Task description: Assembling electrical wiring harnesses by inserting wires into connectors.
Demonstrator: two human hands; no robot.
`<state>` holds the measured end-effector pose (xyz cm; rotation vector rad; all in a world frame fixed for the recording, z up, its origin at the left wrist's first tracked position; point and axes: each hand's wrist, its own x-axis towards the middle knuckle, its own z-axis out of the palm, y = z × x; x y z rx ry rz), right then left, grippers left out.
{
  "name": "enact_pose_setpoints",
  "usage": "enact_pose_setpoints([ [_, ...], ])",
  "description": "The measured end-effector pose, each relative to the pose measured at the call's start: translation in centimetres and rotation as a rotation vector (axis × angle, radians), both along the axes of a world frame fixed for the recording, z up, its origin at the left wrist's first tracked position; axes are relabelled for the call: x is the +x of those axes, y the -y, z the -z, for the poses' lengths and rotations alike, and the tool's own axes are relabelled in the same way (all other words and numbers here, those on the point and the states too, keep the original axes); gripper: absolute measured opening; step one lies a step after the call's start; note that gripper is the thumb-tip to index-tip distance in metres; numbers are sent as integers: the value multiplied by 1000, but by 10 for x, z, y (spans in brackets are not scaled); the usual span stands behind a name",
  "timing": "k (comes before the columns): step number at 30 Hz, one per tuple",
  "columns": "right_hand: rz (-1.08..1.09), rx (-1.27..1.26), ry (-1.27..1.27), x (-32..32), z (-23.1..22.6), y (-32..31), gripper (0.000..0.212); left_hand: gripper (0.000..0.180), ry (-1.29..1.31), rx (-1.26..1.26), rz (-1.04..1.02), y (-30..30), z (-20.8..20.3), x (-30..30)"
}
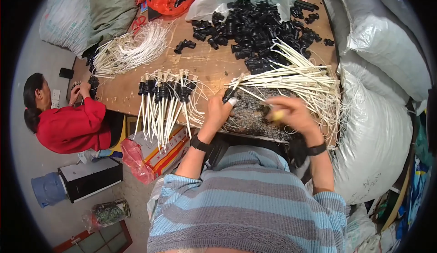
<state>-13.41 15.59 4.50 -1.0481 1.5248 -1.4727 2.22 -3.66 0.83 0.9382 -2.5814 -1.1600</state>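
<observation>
My left hand [217,109] is closed on a small black lamp holder [229,94], with white covering on the thumb tip. The end of a white-sleeved wire lies against the held piece. My right hand [293,114] is smeared by motion above a patch of small dark metallic parts [248,109]. Something yellow [277,115] shows at its fingers; I cannot make out whether it is held or worn. Beside my right hand lies a fanned pile of white-sleeved wires [300,81]. To the left of my left hand, several wires with black lamp holders [161,89] hang over the table edge.
A large heap of black lamp holders [255,25] covers the far table [200,64]. A bundle of white wires [132,48] lies far left. A person in red [73,125] works at the left end. Bulging white sacks [373,134] crowd the right side.
</observation>
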Motion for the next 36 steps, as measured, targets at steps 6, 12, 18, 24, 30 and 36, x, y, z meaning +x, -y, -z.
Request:
enact_pose_setpoints([
  [6,154,109,-879,37,30,29,24,12,-322,562,-24,-18,10,-14],
  [12,326,127,-858,39,37,26,8,34,-325,100,138,-19,10,-8],
  [18,408,64,-847,39,39,31,6,36,-292,-217,220,-19,5,-2],
  [24,343,63,-782,42,47,30,3,43,-176,-171,332,-22,1,0],
  [30,201,198,-746,43,53,23,6,43,-180,-93,376,-21,4,-1],
  [36,320,48,-555,49,55,22,11,44,-126,-90,407,-22,3,0],
])
